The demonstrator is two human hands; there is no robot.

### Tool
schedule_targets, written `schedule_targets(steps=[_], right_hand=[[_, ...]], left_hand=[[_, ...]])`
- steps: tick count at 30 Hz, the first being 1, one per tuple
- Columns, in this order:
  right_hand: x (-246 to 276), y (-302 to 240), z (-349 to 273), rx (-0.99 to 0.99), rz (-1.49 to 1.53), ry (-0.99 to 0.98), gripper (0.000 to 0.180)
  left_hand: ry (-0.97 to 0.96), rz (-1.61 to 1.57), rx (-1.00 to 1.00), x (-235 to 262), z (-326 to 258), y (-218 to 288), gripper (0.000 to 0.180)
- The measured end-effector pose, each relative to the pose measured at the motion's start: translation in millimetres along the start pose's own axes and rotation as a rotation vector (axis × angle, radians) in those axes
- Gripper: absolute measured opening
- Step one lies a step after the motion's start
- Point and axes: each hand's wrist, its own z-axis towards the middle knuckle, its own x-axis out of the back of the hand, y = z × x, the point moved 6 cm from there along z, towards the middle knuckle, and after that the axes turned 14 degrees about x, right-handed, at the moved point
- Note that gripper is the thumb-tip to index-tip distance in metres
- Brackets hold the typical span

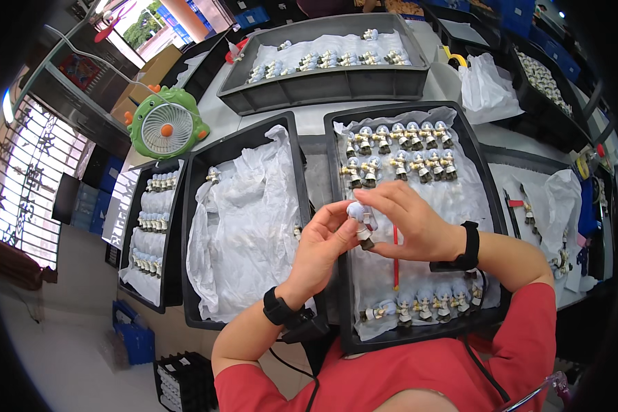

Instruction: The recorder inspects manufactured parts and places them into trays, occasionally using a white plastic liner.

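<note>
1. Left hand (316,253), angled inward, pinches the figurine (363,232) between thumb and fingers
2. Right hand (420,223) arches, fingertips at its head; whether they grip, I cannot tell
3. Figurine is above the tray (391,110)

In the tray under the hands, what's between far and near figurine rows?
In the head view: white paper, a thin red stick, the left hand holding one figurine, the right hand against it, and the right wrist's black band.

A workshop — black trays (419,336), rows of figurines (413,139), grey crate (336,88).
</note>
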Motion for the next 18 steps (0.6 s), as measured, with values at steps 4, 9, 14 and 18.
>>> schedule_targets(steps=[4,9,14,18], right_hand=[[-4.5,-10.8,-2.4,0.097,0.052,0.027,0.081],[3.2,-0.5,-3.7,-0.088,0.175,0.107,0.091],[2.0,3.2,-5.3,-0.075,0.158,0.112,0.094],[3.3,4.5,-5.7,-0.08,0.119,0.117,0.089]], left_hand=[[-0.112,-0.05,0.045,-8.1,2.4,-4.1,0.041],[-0.265,-0.151,0.063,-14.7,2.2,0.7,0.05],[-0.303,-0.15,0.058,-18.3,2.1,2.5,0.057],[-0.302,-0.16,0.051,-18.6,3.6,3.6,0.057]])
